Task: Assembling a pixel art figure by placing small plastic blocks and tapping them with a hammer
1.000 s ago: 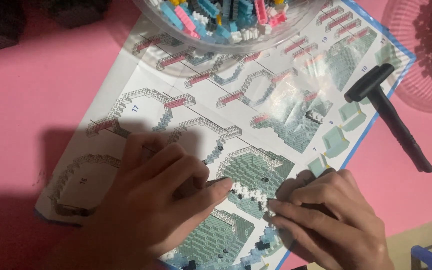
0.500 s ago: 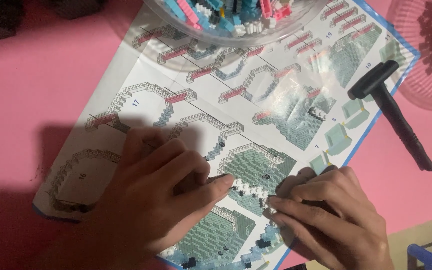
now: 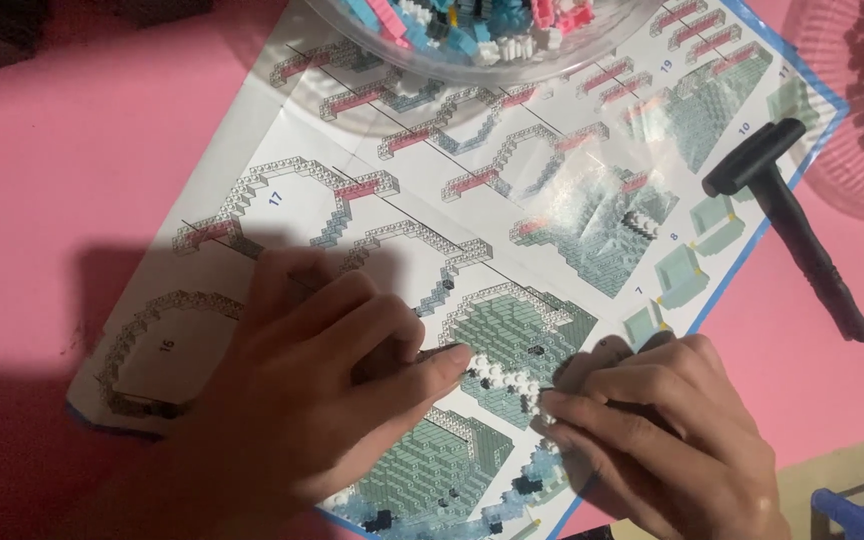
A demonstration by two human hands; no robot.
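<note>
Pink tabletop [image 3: 72, 180] spreads under a printed instruction sheet [image 3: 282, 130] where you work. Your left hand [image 3: 302, 400] and right hand [image 3: 652, 430] meet over the sheet's lower middle, fingertips pinched narrow on a short row of tiny white bricks [image 3: 507, 380]. That row runs slantwise, down toward your right hand, and lies between both hands, touching each. A black mallet-like tool [image 3: 792, 220] rests well apart at the sheet's right edge; a clear bowl of loose bricks [image 3: 472, 30] sits at the top.
</note>
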